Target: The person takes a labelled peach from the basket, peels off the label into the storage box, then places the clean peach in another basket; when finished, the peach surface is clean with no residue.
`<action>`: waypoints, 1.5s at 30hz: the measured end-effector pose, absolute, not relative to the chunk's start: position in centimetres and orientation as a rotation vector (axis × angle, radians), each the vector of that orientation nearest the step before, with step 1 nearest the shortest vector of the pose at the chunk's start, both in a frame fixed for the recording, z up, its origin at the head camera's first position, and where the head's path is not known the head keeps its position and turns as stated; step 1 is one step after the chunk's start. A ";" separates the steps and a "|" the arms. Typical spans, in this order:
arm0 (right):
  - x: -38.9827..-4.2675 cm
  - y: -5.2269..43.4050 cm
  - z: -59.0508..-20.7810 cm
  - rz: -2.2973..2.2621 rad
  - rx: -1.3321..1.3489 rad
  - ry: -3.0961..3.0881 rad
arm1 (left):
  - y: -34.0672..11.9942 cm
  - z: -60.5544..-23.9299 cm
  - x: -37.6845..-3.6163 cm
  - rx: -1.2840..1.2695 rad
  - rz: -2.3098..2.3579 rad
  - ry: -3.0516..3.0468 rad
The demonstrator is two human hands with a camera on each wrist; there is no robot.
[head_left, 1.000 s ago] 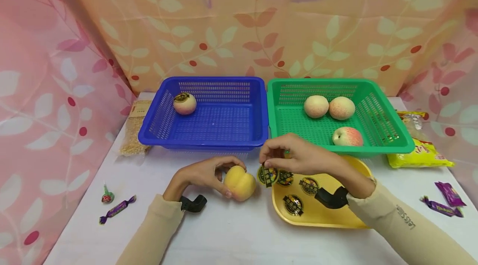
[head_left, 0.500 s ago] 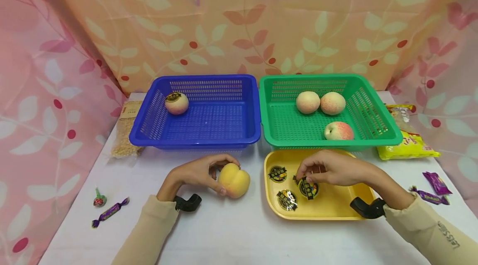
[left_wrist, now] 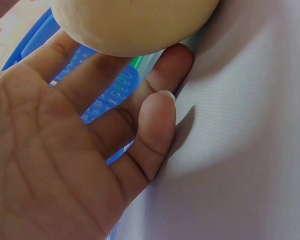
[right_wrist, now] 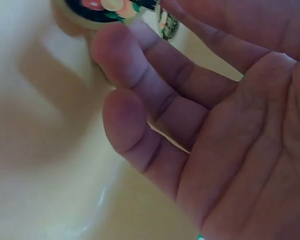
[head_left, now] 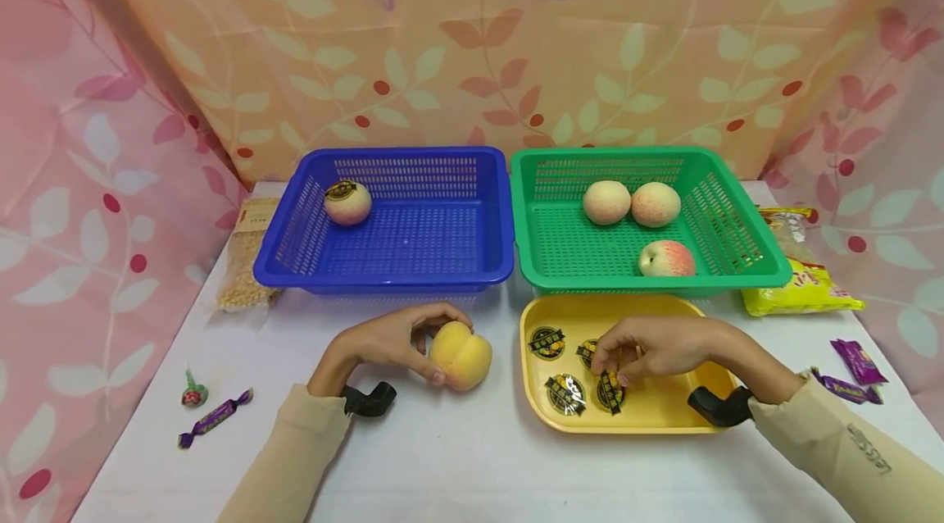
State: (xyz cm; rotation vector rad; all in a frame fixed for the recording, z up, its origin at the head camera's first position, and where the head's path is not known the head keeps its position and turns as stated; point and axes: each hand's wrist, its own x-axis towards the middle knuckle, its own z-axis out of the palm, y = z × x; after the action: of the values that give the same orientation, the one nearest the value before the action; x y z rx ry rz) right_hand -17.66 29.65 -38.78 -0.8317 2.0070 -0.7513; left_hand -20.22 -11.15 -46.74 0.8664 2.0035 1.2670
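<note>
A yellow peach stands on the white table. My left hand grips it from the left, thumb at its front and fingers behind. In the left wrist view the peach's pale underside shows above the curled fingers. My right hand is over the yellow tray, pinching a round black-and-gold sticker at its fingertips. A printed edge of the sticker shows at the top of the right wrist view. Three more such stickers lie in the tray, one partly behind the fingers.
A blue basket holds one peach with a sticker on it. Beside it, a green basket holds three peaches. Snack bags and purple candies lie right; a grain bag, lollipop and candy lie left.
My right hand has carried the sticker from beside the peach rightward over the tray, then lower toward its floor. My left hand keeps its hold on the peach. The head view has shifted slightly.
</note>
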 end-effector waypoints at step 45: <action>-20.0 43.5 -36.5 -0.690 -0.188 3.119 | 4.0 -34.0 -30.5 1.181 1.541 1.970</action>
State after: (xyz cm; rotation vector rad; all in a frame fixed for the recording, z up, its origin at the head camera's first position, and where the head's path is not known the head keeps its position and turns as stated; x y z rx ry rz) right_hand -20.05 43.49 -36.53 -0.1882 3.1194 -0.6902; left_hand -30.47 4.00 -34.02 1.1805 1.9703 1.5412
